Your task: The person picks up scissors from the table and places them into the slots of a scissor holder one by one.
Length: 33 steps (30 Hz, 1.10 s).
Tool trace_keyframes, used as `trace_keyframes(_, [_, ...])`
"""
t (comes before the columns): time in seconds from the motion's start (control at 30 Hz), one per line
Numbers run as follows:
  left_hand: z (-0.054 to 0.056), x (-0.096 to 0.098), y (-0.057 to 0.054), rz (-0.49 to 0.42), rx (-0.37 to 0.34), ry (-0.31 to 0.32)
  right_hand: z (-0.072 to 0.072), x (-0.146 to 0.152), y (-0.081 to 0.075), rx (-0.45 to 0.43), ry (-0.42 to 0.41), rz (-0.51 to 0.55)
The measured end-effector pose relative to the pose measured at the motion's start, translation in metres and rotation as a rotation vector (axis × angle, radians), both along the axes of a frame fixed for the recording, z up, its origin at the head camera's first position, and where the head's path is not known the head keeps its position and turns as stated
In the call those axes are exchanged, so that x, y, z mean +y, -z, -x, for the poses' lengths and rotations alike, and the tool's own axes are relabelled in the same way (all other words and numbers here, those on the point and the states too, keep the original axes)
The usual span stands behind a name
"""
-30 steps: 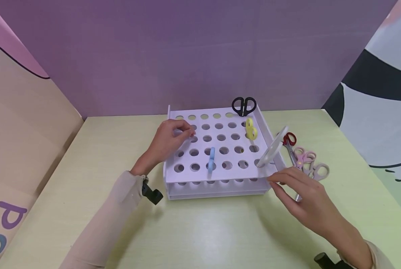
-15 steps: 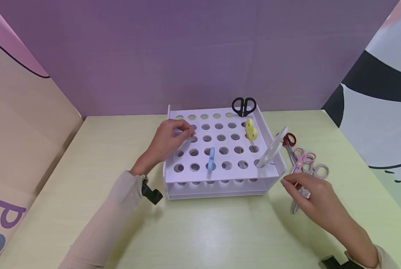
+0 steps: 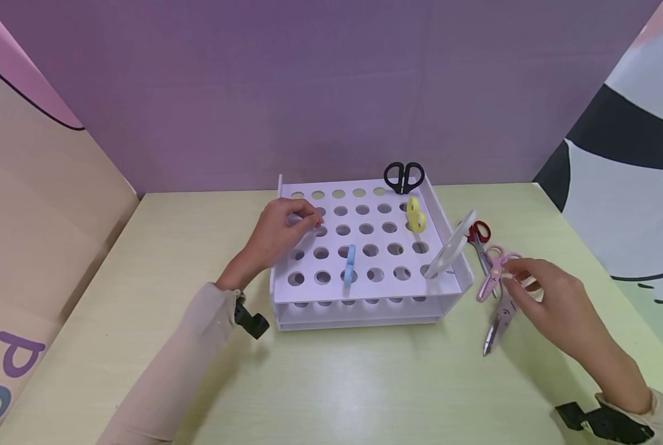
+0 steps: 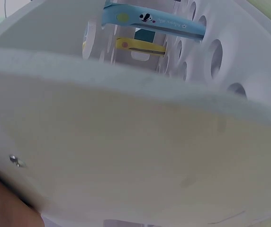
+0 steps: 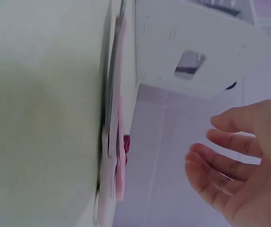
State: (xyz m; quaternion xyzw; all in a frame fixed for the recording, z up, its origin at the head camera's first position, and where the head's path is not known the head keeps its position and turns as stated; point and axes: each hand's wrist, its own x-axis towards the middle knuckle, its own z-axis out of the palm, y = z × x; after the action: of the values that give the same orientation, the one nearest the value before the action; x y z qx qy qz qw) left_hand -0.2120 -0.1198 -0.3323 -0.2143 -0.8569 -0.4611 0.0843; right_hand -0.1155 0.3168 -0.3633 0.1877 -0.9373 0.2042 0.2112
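Note:
A white rack (image 3: 359, 289) with rows of round holes stands on the table. My left hand (image 3: 278, 230) rests on its left side, fingers bent over the top board and holding nothing visible. My right hand (image 3: 561, 303) hovers over the loose scissors to the right of the rack; in the right wrist view its loosely curved fingers (image 5: 204, 182) are apart with nothing between them. Under it lie lilac-grey scissors (image 3: 502, 316), their handles hidden by the hand. Pink scissors (image 3: 496, 273) lie beside them, close to the fingertips. Red-handled scissors (image 3: 480, 233) lie farther back.
Several scissors stand in the rack's holes: black (image 3: 403, 179) at the back right, yellow (image 3: 416, 216) in front of it, white (image 3: 450, 247) leaning at the front right, light blue (image 3: 350, 266) near the front. A purple panel (image 3: 331, 93) rises behind the table (image 3: 331, 383).
My right hand has moved right, from the rack's front right corner to over the loose scissors, uncovering the lilac-grey pair's blades. The left hand and the rack have not moved.

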Motion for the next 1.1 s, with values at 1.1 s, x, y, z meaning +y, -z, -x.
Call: trace_keyframes(1.1, [0.002, 0.000, 0.001, 0.001, 0.021, 0.014, 0.094, 0.032, 0.006, -0.558, 0.073, -0.166])
